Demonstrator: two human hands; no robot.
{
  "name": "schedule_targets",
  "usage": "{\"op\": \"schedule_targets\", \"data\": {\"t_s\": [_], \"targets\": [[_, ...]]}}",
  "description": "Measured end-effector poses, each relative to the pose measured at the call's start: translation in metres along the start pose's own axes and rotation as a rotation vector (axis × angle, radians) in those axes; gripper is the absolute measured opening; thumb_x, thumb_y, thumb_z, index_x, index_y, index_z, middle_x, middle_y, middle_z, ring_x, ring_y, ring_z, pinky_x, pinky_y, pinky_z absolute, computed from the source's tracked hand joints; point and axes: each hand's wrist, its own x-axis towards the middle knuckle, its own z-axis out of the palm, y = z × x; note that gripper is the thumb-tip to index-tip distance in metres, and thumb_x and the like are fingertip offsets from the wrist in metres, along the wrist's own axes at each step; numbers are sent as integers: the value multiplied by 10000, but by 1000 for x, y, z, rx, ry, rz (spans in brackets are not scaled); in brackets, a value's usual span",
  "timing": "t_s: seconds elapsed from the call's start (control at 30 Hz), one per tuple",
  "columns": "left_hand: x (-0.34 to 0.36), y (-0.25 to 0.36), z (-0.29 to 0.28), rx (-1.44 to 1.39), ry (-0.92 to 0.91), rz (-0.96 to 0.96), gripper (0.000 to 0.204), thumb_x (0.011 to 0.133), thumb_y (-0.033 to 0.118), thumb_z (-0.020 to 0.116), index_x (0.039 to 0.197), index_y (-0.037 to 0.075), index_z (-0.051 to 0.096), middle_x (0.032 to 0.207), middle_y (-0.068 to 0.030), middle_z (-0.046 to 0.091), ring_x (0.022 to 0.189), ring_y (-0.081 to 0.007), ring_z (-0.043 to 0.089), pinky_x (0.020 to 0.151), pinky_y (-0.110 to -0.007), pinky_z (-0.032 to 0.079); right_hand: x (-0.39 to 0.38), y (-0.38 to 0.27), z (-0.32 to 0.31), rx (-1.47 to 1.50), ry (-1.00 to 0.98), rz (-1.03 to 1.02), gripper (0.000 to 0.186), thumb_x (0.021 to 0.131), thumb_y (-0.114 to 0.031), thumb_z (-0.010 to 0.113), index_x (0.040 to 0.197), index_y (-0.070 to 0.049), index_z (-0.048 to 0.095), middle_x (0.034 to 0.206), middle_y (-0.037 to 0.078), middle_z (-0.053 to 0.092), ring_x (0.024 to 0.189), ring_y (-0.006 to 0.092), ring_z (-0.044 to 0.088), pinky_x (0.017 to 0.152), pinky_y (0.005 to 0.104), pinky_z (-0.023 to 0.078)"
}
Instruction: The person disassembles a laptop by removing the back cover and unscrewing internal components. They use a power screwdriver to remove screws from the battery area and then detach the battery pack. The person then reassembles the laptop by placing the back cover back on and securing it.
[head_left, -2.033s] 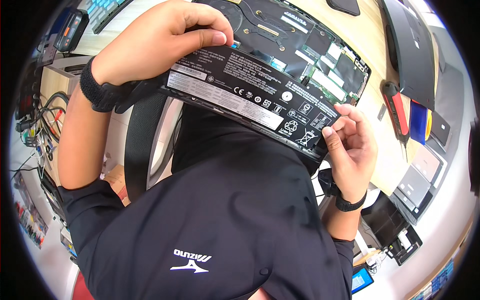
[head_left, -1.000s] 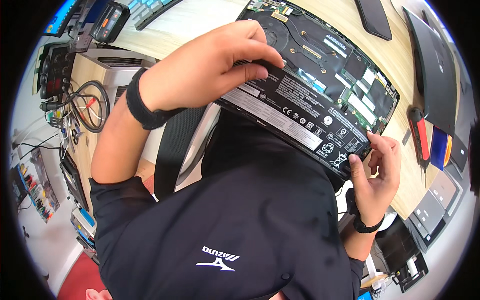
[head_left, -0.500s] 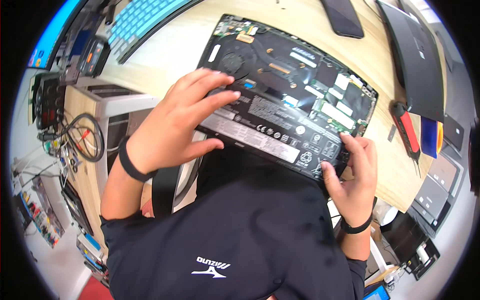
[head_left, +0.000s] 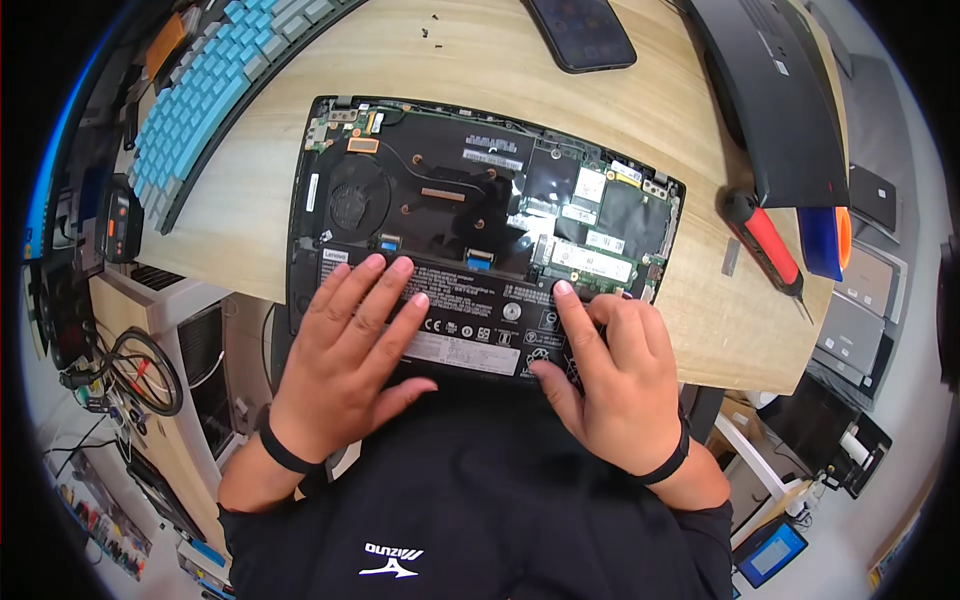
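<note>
An opened laptop base [head_left: 460, 210] lies on the wooden table in front of me, its inner parts facing up. A round fan [head_left: 358, 197] sits at its left, and green circuit board with silver modules [head_left: 590, 262] shows at its right. Along the near side runs a flat black battery pack [head_left: 465, 312] with printed labels. My left hand [head_left: 345, 360] is spread over the battery's left part, fingertips resting on it. On its right part, my right hand [head_left: 625, 390] touches with a stretched forefinger and a thumb set apart; the other fingers are curled and partly hidden.
Beyond the laptop are a blue and grey keyboard [head_left: 215, 95], several tiny screws [head_left: 427, 32] and a dark phone [head_left: 583, 32]. A red-handled screwdriver [head_left: 765, 240], a blue and orange tape roll [head_left: 825, 243] and a large black panel [head_left: 775, 90] occupy the right side.
The laptop base has turned straighter and come to lie squarely on the table, farther left in view. My left hand has moved onto the battery; my right stays at its right part. The view has shifted.
</note>
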Motion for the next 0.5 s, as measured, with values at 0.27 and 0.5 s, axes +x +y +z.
{"op": "schedule_targets", "data": {"t_s": [0.27, 0.5], "targets": [[1, 4, 13, -3, 11, -39, 802, 877, 515, 749, 1503, 71, 514, 1608, -211, 431, 1502, -427, 370, 1217, -607, 291, 5, -1, -9, 40, -123, 53, 798, 745, -191, 871, 1453, 11, 562, 1084, 134, 561, 956, 325, 554, 849, 420, 473], [-1, 6, 14, -11, 6, -75, 787, 867, 497, 760, 1502, 94, 528, 1605, -190, 446, 1504, -413, 372, 1221, -600, 283, 13, -1, -14, 86, -168, 70, 793, 726, -176, 878, 1432, 19, 574, 1074, 132, 561, 959, 331, 559, 846, 425, 474]]}}
